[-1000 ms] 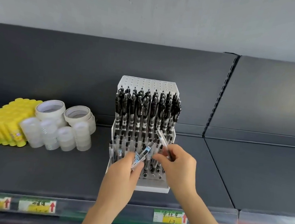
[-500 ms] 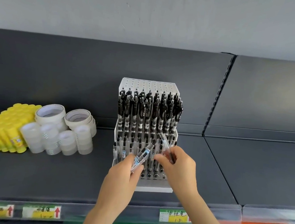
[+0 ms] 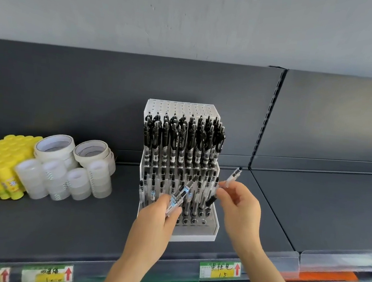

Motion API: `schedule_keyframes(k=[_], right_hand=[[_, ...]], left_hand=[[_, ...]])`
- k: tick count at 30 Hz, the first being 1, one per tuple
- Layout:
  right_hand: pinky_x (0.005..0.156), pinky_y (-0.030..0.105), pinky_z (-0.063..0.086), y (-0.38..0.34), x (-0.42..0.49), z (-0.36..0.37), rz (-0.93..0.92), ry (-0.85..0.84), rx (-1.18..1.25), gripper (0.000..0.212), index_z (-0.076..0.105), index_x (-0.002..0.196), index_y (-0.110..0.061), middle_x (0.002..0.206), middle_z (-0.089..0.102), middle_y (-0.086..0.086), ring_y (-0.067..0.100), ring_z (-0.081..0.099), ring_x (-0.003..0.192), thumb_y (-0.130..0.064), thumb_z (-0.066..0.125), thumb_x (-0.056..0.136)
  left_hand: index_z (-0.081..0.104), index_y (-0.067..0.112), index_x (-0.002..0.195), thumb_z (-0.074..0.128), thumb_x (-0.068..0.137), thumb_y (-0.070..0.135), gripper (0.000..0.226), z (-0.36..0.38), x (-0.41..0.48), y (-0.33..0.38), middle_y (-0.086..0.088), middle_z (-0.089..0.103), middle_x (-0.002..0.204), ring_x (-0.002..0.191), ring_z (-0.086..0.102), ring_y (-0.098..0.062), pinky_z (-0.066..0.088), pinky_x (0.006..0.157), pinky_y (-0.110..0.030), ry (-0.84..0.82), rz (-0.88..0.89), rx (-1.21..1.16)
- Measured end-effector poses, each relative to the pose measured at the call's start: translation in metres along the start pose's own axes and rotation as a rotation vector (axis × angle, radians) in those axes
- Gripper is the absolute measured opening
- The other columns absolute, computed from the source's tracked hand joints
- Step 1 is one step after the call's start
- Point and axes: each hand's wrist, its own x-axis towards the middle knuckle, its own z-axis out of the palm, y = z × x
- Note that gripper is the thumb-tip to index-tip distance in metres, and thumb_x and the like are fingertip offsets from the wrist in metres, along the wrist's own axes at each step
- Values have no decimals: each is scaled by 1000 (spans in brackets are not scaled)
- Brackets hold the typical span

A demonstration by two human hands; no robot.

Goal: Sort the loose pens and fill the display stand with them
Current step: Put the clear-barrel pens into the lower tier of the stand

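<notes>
A single clear pen (image 3: 232, 177) is pinched by the right hand (image 3: 240, 207). It slants up and away to the right, and its dark lower end aims down-left at the display stand (image 3: 192, 236). The stand's open front holes (image 3: 194, 221) lie between the two hands, probably easiest for the right to reach. The left hand (image 3: 157, 221) grips a small bundle of pens (image 3: 182, 192) just over them.
</notes>
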Motion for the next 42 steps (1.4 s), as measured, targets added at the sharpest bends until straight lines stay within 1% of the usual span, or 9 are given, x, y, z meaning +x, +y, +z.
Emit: schedule_keyframes(k=[4,10,14,19,25,31,37,40,42], right_hand=[[60,9,47,4,-2,5,-10,-42,-107,13,65,90,-27,78,70,-8,9,63,68,-14,64,90],[64,26,52,12,-1,10,-93,-108,-373,10,70,85,-6,73,69,5,23,63,67,-13,65,90],[60,27,52,22,0,14,-89,-160,-518,13,65,80,-11,69,66,-1,15,58,59,-17,64,91],[68,29,54,19,0,15,-128,-171,-612,8,61,97,-14,85,69,-1,17,65,75,-21,60,93],[63,25,53,15,5,18,-195,-262,-820,13,64,100,-16,84,69,-1,17,63,70,-17,51,96],[67,25,54,18,2,15,-125,-264,-731,13,66,99,-17,88,71,-1,16,66,76,-21,55,95],[65,27,55,14,-3,10,-76,-240,-729,14,67,94,-13,83,70,0,16,65,72,-20,55,94],[62,21,54,4,-10,-1,-60,-236,-510,12,72,86,-15,75,69,-2,10,63,66,-20,62,91],[56,18,48,-6,-14,-6,84,-345,-221,11,74,84,-17,71,69,2,8,57,60,-17,64,89]], left_hand=[[55,16,103,47,98,35,21,-1,1,1,-4,57,65,55,50,-20,45,55,-39,5,2,13],[53,16,93,47,97,36,20,-1,0,2,-5,56,65,53,43,-15,43,55,-40,2,2,14],[50,18,89,48,97,35,19,1,-2,3,-1,54,63,52,43,-14,42,54,-38,2,-4,9],[47,22,94,51,96,35,14,3,-3,2,3,62,74,68,61,-14,53,64,-38,17,-33,-7],[47,20,89,53,95,35,16,5,-5,4,5,62,72,62,58,-12,51,64,-37,23,-48,-20],[52,18,90,54,95,32,15,2,-9,7,6,65,74,64,58,5,53,66,-31,-9,-79,-72],[59,9,100,57,95,25,17,-1,-10,13,2,68,74,56,60,-1,54,59,-22,-53,-120,-194],[58,8,114,58,94,24,25,-1,-11,16,3,70,71,51,59,-3,48,53,-18,-75,-156,-284],[56,7,116,57,95,23,27,1,-10,20,4,71,71,53,59,-6,47,51,-19,-112,-165,-323]])
